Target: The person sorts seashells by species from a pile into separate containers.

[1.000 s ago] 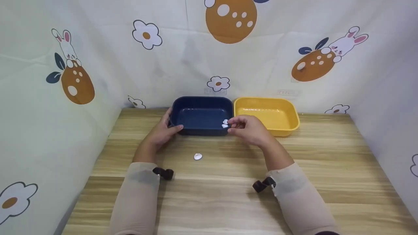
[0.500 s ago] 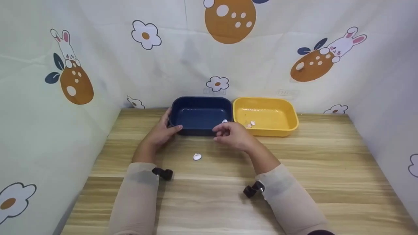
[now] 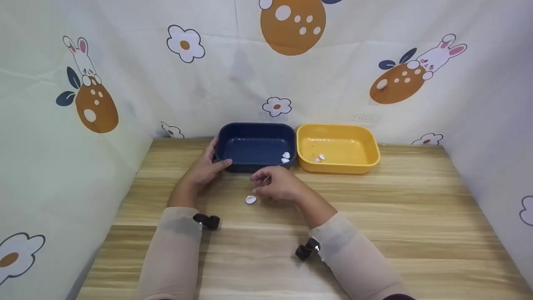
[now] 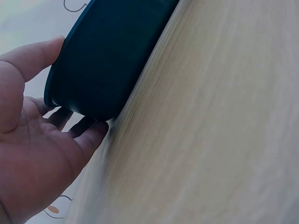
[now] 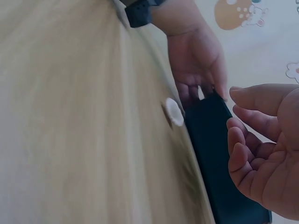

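Observation:
My left hand (image 3: 204,168) grips the left end of a dark blue plastic bin (image 3: 254,168), thumb over the front rim and fingers along its side. In the left wrist view the thumb touches the rim and the fingertips reach the bin's lower edge. Two small white shells (image 3: 285,157) lie in the bin's right front corner. A single white shell (image 3: 250,200) rests on the table in front of the bin. Just above and right of it hovers my right hand (image 3: 277,183), fingers loosely bent, holding nothing. The right wrist view shows its thumb and fingers apart.
A yellow bin (image 3: 339,168) stands right beside the blue one, with small pale pieces (image 3: 320,158) near its front left. Behind both hangs a printed cloth (image 3: 233,75). The wood-grain table (image 3: 250,258) extends toward me.
My right hand has left the two shells at the blue bin's right end and moved left and toward me, close to the shell on the table. The left hand has stayed on the bin.

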Demonstrator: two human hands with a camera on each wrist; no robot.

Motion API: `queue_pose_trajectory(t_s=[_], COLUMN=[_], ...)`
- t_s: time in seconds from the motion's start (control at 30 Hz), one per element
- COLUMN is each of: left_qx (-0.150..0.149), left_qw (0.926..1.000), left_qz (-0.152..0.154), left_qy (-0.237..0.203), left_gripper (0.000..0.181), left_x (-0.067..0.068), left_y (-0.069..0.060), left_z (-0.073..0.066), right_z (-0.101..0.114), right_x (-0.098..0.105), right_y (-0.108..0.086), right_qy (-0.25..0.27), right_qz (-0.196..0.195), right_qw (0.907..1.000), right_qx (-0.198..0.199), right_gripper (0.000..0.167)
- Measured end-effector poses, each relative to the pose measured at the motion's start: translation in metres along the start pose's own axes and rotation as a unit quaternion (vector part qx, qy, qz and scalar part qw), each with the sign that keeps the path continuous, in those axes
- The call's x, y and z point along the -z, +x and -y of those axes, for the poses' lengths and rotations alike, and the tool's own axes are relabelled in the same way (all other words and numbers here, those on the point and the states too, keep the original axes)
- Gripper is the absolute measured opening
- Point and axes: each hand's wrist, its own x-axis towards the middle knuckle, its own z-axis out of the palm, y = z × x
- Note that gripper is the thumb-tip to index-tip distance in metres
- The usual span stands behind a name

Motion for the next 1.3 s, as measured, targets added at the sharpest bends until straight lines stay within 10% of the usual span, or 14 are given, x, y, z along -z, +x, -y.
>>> queue_pose_trajectory(t_s=[1.3], left_qx=[0.000], left_qw=[1.0000], left_qz=[0.003], left_qy=[0.001], left_gripper=[0.098], left_x=[0.000], left_y=[0.000], left_z=[0.000], right_z=[-0.014], right_x=[-0.024], right_y=[0.004], right_qy=[-0.094], right_qz=[0.048], right_qw=[0.9937], right_qx=[0.038], right_gripper=[0.020])
